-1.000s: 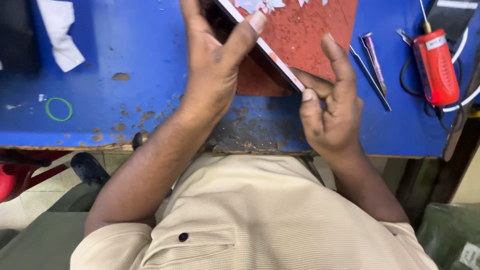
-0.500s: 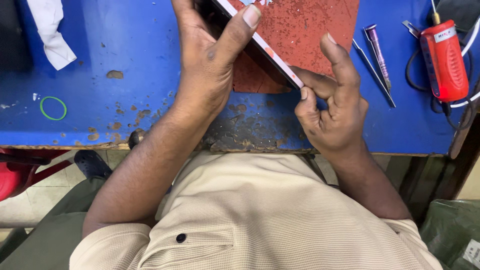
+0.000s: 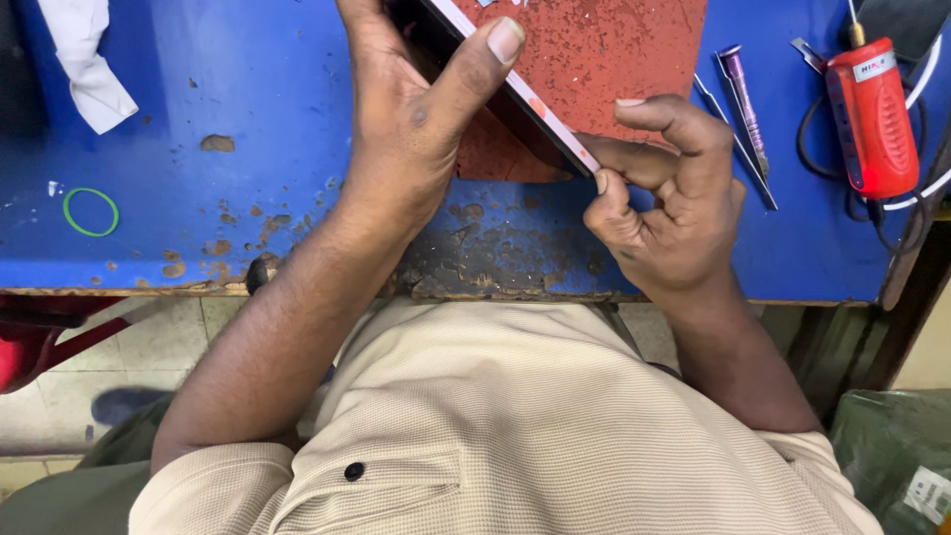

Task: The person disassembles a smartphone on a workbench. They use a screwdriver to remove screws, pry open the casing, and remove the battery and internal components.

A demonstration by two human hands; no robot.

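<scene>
Since the earlier frames your right hand [image 3: 669, 198] curls tighter: the fingers that stood spread over the red mat [image 3: 604, 50] now fold in, and thumb and forefinger pinch at the lower corner of the phone [image 3: 515, 89]. Your left hand [image 3: 411, 119] keeps its hold, thumb laid across the pale edge, the other fingers wrapped behind, out of sight.

You have that phone tilted on edge, lifted just above the mat at the far side of the blue surface [image 3: 198, 149], slanting from the top of the view down to your right fingertips. Only its thin white rim and a dark face show; whether anything is between your right fingertips besides the corner, I cannot tell.

By the look of it this is a thin, stiff, light slab with a glass face, so I judge it fragile and a bit slick. Hold it by the long edges, as your left hand does, not by the flat faces, and keep corner pressure gentle; a twist there could crack it.

Off to your right lie a slim purple screwdriver [image 3: 743, 99] and tweezers [image 3: 735, 144] just beside the mat, then a red handheld tool [image 3: 877, 119] with its cable. A green rubber band [image 3: 90, 211] and a white cloth [image 3: 89, 69] sit well apart on the left.
</scene>
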